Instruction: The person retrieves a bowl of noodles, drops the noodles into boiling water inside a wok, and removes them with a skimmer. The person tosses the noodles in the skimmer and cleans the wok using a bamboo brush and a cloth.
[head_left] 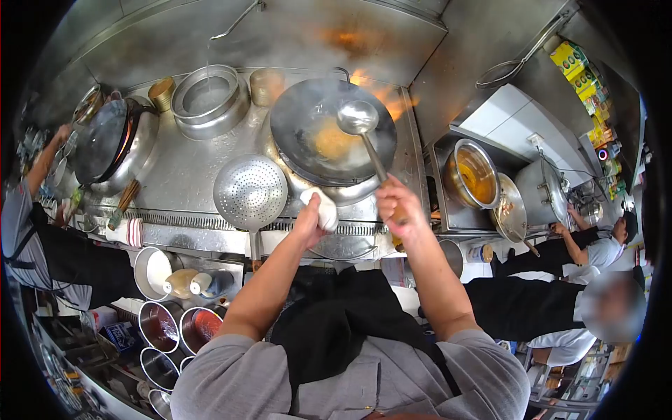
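Note:
My right hand (400,207) is closed around the wooden handle of a ladle (358,117), whose metal bowl hangs over the wok. The dark wok (294,119) sits on the burner with yellowish liquid or food (334,140) inside, and steam rises from it. At the wok's near rim, my left hand (308,218) is closed on a folded white cloth (326,211); whether it also grips the wok's edge I cannot tell. To the left of the wok, a perforated skimmer (250,192) lies with its handle toward me.
Flames (395,101) leap behind the wok's right side. A steel pot (210,101) stands at the back. On the right is a bowl of orange liquid (474,173). Sauce pots (159,326) stand lower left. Co-workers stand on both sides, one at another wok (101,143).

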Demonstrator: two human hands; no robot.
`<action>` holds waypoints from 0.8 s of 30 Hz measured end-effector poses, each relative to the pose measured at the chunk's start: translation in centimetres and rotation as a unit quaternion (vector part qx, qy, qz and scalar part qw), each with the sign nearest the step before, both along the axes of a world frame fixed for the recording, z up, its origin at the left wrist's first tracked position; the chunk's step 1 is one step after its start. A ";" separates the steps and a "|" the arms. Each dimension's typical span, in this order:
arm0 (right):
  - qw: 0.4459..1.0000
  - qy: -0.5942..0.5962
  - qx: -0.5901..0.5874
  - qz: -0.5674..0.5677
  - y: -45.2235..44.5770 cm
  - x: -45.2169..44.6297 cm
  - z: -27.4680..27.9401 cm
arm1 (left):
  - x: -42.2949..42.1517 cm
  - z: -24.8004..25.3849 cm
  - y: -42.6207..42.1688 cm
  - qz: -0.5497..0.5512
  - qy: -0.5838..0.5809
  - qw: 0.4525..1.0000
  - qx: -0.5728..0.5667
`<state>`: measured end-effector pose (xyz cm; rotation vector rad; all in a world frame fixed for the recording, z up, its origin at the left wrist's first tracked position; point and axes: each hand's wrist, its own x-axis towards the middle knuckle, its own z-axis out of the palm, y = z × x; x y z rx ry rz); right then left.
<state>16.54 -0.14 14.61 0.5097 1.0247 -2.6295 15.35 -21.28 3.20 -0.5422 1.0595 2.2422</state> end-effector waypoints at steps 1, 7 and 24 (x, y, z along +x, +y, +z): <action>0.988 -0.025 0.150 -0.003 -2.1 0.9 1.3 | -1.5 -1.3 0.5 -0.007 0.018 1.000 0.000; 0.857 0.023 0.466 0.219 -1.8 3.6 0.5 | -3.7 -0.5 2.5 0.013 0.020 1.000 -0.013; 0.949 0.000 0.272 0.162 1.0 -2.1 -5.0 | -1.7 -2.2 -0.2 0.003 0.029 0.999 -0.019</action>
